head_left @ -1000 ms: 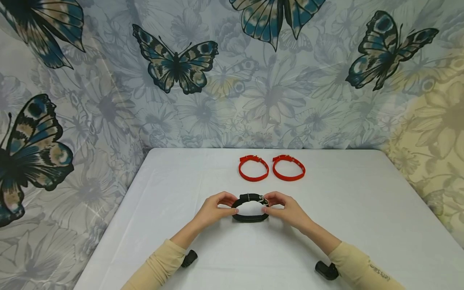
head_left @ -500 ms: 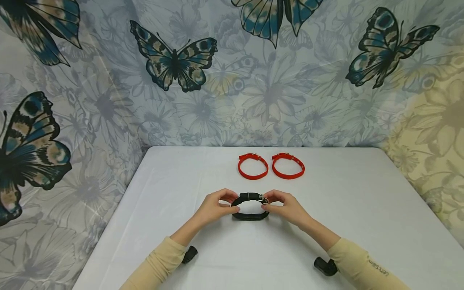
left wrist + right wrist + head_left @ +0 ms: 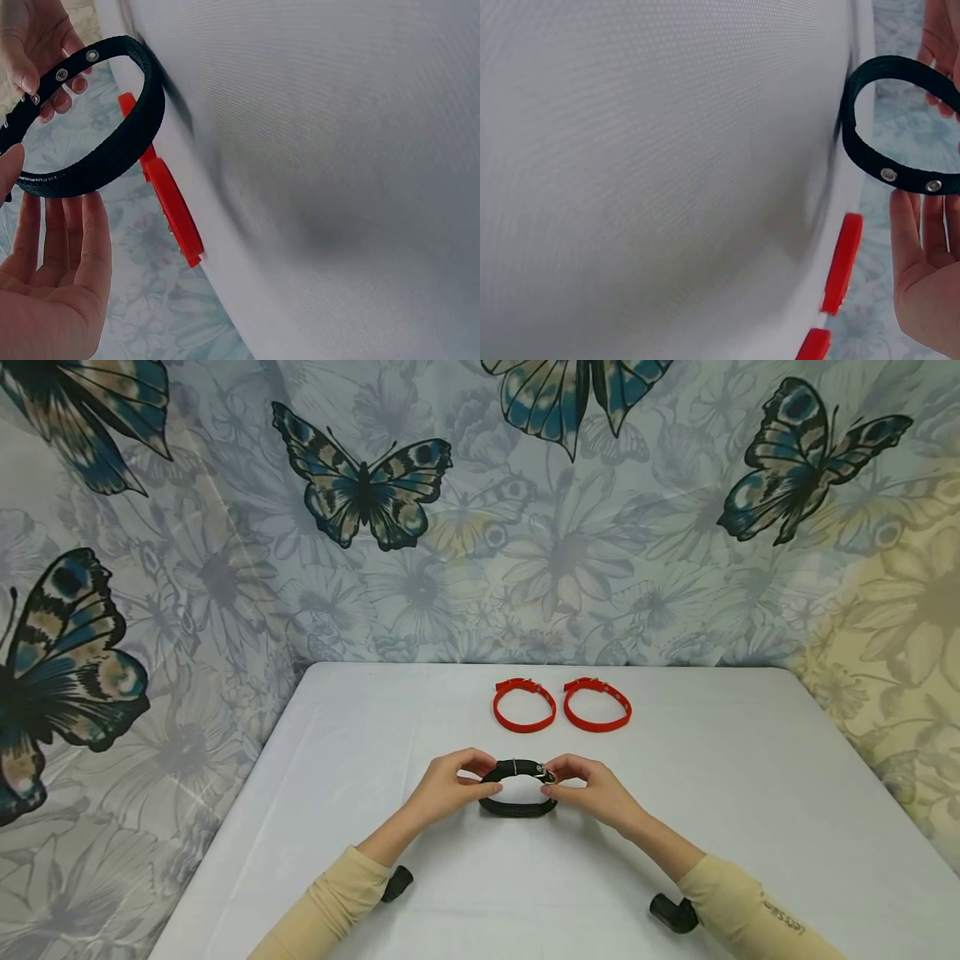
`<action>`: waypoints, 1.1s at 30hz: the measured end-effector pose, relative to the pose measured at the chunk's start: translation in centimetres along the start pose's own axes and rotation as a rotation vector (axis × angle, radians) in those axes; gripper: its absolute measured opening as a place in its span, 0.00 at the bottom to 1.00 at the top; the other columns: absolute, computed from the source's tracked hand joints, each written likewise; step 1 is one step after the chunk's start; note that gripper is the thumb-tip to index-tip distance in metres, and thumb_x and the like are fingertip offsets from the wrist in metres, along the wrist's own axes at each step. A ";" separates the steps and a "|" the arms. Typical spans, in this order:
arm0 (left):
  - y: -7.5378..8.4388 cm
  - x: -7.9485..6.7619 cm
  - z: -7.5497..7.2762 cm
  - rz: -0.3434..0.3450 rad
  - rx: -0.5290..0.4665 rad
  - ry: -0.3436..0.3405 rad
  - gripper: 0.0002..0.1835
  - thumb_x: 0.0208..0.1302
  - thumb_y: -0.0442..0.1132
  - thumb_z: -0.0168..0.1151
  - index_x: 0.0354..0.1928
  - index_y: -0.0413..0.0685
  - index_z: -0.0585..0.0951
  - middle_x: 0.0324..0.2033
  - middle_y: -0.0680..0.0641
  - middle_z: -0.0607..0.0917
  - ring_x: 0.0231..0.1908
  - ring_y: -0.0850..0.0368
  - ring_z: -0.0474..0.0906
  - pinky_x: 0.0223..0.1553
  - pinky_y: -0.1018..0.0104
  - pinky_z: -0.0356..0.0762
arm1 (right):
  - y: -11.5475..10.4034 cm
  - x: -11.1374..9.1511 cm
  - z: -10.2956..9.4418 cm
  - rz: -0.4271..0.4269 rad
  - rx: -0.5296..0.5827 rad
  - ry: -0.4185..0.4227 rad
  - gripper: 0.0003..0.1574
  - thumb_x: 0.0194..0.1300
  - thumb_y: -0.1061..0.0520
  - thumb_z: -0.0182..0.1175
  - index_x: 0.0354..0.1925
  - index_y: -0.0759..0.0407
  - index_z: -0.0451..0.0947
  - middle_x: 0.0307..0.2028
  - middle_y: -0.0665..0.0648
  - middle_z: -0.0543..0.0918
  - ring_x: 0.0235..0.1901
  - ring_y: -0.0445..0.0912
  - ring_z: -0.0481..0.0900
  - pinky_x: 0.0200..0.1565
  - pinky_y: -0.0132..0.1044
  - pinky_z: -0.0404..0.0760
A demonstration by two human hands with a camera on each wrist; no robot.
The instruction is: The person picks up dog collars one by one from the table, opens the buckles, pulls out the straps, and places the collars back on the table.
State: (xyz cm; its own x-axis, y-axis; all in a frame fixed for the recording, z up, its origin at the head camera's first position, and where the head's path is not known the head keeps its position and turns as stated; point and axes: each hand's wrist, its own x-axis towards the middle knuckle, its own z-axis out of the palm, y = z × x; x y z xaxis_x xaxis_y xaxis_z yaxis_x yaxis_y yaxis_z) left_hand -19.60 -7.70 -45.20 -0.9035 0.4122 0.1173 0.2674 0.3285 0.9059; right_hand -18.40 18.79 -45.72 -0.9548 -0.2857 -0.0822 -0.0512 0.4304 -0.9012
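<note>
A black buckled collar point(image 3: 517, 810) stands as a loop on the white table in the head view. My left hand point(image 3: 453, 787) pinches its left side, thumb on the inside and fingers behind. On the opposite side my right hand point(image 3: 596, 789) pinches it close to the metal buckle and ring. Metal eyelets show along the collar's band point(image 3: 112, 154) in the left wrist view, above the fingers of my left hand point(image 3: 56, 300). From the right wrist, the collar point(image 3: 855, 135) touches the straight fingertips of my right hand point(image 3: 930, 292); its far end is cut off.
Two red buckled collars, one on the left point(image 3: 523, 727) and one on the right point(image 3: 597, 727), lie side by side beyond the black one. The white table point(image 3: 375, 718) meets a butterfly-patterned backdrop point(image 3: 562, 568). Black wrist devices point(image 3: 673, 913) hang at both sleeves.
My left thumb has slid a little to the right, further inside the black collar's loop. The right hand and the collar stay nearly where they were.
</note>
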 end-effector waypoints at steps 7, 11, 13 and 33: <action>-0.3 0.0 0.1 0.006 -0.010 0.008 0.14 0.56 0.41 0.74 0.45 0.49 0.83 0.38 0.52 0.85 0.43 0.54 0.81 0.44 0.68 0.80 | -0.4 0.2 0.2 -0.035 0.007 0.023 0.22 0.56 0.46 0.72 0.48 0.48 0.80 0.42 0.51 0.83 0.48 0.49 0.77 0.47 0.44 0.75; -0.2 0.0 0.2 -0.001 -0.016 0.015 0.14 0.56 0.38 0.73 0.45 0.48 0.83 0.38 0.52 0.85 0.43 0.56 0.81 0.44 0.67 0.80 | -0.9 0.2 0.3 -0.068 0.024 0.031 0.21 0.57 0.45 0.71 0.48 0.47 0.80 0.42 0.51 0.82 0.47 0.50 0.77 0.44 0.45 0.77; 0.1 -0.1 0.3 -0.003 -0.019 0.017 0.14 0.56 0.35 0.73 0.45 0.46 0.83 0.38 0.50 0.85 0.43 0.54 0.81 0.44 0.64 0.81 | -1.0 0.1 0.3 -0.085 0.034 0.035 0.21 0.58 0.45 0.71 0.48 0.46 0.80 0.42 0.51 0.82 0.47 0.51 0.78 0.44 0.45 0.78; 0.7 0.2 0.2 0.096 0.091 -0.034 0.15 0.58 0.41 0.72 0.47 0.53 0.82 0.38 0.58 0.84 0.42 0.62 0.79 0.45 0.65 0.80 | -1.5 0.3 0.3 -0.177 -0.006 0.022 0.15 0.60 0.47 0.69 0.45 0.47 0.81 0.39 0.49 0.83 0.43 0.47 0.79 0.46 0.40 0.81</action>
State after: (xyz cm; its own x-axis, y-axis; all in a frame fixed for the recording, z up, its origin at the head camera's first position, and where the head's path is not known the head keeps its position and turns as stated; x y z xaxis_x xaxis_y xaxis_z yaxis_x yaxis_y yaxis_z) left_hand -19.53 -7.24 -44.61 -0.8606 0.4738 0.1867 0.3830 0.3607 0.8504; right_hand -18.48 17.80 -44.50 -0.9367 -0.3391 0.0871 -0.2211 0.3800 -0.8982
